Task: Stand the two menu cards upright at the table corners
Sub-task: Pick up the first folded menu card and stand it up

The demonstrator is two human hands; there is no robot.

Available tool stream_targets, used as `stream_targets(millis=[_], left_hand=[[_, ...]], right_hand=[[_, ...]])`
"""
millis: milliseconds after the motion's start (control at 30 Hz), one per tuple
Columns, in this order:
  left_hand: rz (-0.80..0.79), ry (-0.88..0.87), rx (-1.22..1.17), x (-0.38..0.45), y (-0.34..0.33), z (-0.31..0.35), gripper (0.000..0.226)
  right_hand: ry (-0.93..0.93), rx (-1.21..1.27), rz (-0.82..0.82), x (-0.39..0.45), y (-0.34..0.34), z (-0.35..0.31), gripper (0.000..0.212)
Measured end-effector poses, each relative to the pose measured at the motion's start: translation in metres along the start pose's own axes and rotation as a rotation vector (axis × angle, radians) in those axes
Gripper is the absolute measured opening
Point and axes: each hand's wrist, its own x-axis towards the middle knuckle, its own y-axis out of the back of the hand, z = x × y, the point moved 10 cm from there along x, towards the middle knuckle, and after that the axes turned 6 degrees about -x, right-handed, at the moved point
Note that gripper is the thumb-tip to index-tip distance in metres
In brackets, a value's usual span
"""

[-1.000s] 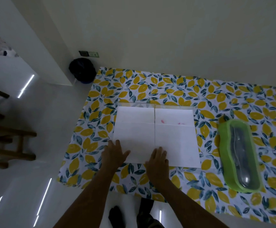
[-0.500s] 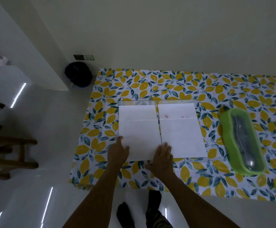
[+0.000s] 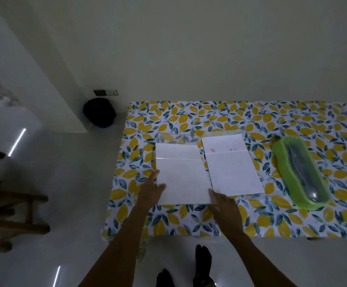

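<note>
Two white menu cards lie side by side on the table (image 3: 168, 114) with the lemon-print cloth. The left menu card (image 3: 182, 172) has slid toward me and sits lower than the right menu card (image 3: 230, 168), which bears faint pink marks near its fold. My left hand (image 3: 152, 189) grips the left card at its near left edge, thumb on top. My right hand (image 3: 224, 206) holds the same card at its near right corner. Both cards are flat or nearly flat.
A green oblong container (image 3: 301, 175) with a clear lid lies on the right part of the table. A clear plastic sheet (image 3: 178, 137) shows beyond the cards. A dark bag (image 3: 99, 112) sits on the floor by the wall, and wooden furniture (image 3: 13, 214) stands at left.
Both hands have closed on the left card's near edge and pulled it toward me, out of line with the right card. The view has shifted left.
</note>
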Motion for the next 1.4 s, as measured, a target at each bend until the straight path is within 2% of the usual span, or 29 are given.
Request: stream_targets(millis=[133, 233, 367, 500, 733, 900, 1033, 1100, 1200, 1267, 1400], left_hand=[[0.032, -0.069, -0.027, -0.010, 0.007, 0.004, 0.034], [0.064, -0.111, -0.059, -0.018, 0.016, 0.010, 0.025], [0.087, -0.147, -0.094, -0.030, 0.034, 0.022, 0.029], [0.132, -0.111, -0.293, -0.046, 0.052, 0.030, 0.045], [0.132, -0.202, -0.418, -0.069, 0.062, 0.050, 0.035], [0.166, -0.372, -0.267, -0.068, 0.069, 0.063, 0.024], [0.324, -0.476, -0.039, -0.061, 0.087, 0.079, 0.016], [0.392, -0.487, 0.079, -0.053, 0.098, 0.089, 0.013], [0.444, -0.466, 0.198, -0.029, 0.109, 0.101, 0.027], [0.478, -0.443, 0.218, -0.011, 0.115, 0.110, 0.035], [0.484, -0.364, 0.221, 0.022, 0.121, 0.125, 0.032]], right_hand=[[0.007, 0.153, 0.138, -0.007, 0.034, 0.006, 0.043], [0.054, 0.211, 0.219, -0.009, 0.053, 0.003, 0.041], [0.086, 0.332, 0.296, -0.011, 0.079, -0.008, 0.039], [0.086, 0.438, 0.328, -0.015, 0.100, -0.021, 0.037], [0.054, 0.546, 0.357, -0.012, 0.129, -0.032, 0.025], [0.069, 0.549, 0.369, 0.008, 0.141, -0.045, 0.024], [0.119, 0.542, 0.377, 0.033, 0.148, -0.061, 0.023], [0.135, 0.523, 0.375, 0.049, 0.151, -0.067, 0.024], [0.132, 0.507, 0.351, 0.081, 0.155, -0.074, 0.022], [0.127, 0.507, 0.322, 0.103, 0.154, -0.076, 0.025], [0.113, 0.476, 0.264, 0.149, 0.145, -0.073, 0.024]])
